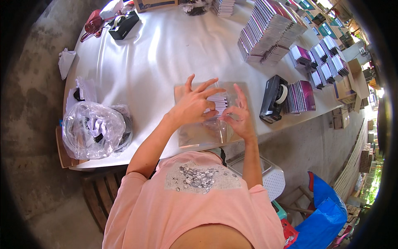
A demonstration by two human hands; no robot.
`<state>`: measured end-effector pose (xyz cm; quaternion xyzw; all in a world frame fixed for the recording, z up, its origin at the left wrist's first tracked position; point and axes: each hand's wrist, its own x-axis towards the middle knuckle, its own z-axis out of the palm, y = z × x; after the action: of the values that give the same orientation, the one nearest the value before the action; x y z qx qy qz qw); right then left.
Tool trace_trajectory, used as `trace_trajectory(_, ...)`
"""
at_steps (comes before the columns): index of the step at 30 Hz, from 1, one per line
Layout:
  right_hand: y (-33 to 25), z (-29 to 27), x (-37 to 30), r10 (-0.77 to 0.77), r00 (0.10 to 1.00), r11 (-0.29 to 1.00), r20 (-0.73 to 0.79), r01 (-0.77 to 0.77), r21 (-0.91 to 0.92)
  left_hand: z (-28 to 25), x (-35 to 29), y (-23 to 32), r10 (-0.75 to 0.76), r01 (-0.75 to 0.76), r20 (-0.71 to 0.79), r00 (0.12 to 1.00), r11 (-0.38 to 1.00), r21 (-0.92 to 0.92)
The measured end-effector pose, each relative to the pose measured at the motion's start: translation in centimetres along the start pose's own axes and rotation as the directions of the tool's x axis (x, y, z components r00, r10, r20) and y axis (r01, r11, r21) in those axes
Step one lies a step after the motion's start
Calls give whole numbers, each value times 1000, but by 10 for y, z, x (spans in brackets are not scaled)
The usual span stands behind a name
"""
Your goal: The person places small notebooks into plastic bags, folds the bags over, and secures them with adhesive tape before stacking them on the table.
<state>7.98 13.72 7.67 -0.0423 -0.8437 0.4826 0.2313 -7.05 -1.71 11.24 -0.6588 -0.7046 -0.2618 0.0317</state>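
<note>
A small stack of spiral-bound notebooks (217, 101) lies in front of me, partly hidden by my hands and by clear plastic film (216, 129). Over its left side, my left hand (194, 103) has thumb and forefinger close together at the film, its other fingers spread and raised. To the right, thumb and forefinger of my right hand (239, 118) pinch the film near the stack's edge, with the remaining fingers pointing up. Beneath both hands is a flat pile of clear plastic sheets or bags (186, 135); which of the two I cannot tell.
A black tape dispenser (271, 101) and a purple notebook stack (300, 97) stand to the right. Tall wrapped notebook stacks (265, 35) rise behind. Another tape dispenser (124, 25) sits far left; a clear bag of scraps (93, 130) lies near left. A white stool (271, 180) is below the table edge.
</note>
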Motion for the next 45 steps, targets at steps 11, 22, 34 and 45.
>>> trace_trajectory(11,9,8,-12,-42,996,982,-82,56,181,-2,-13,17,-282,216,-276,919,945,-247)
trace_trajectory(22,12,2,-19,-54,996,939,75,25,343,9,6,21,-27,20,132,991,998,55)
trace_trajectory(34,30,33,-46,185,970,965,-160,-148,217,44,-76,0,-292,189,-343,893,933,-305)
trace_trajectory(45,16,12,-29,-16,1000,962,6,17,-274,21,-56,-12,-76,95,162,984,989,-115)
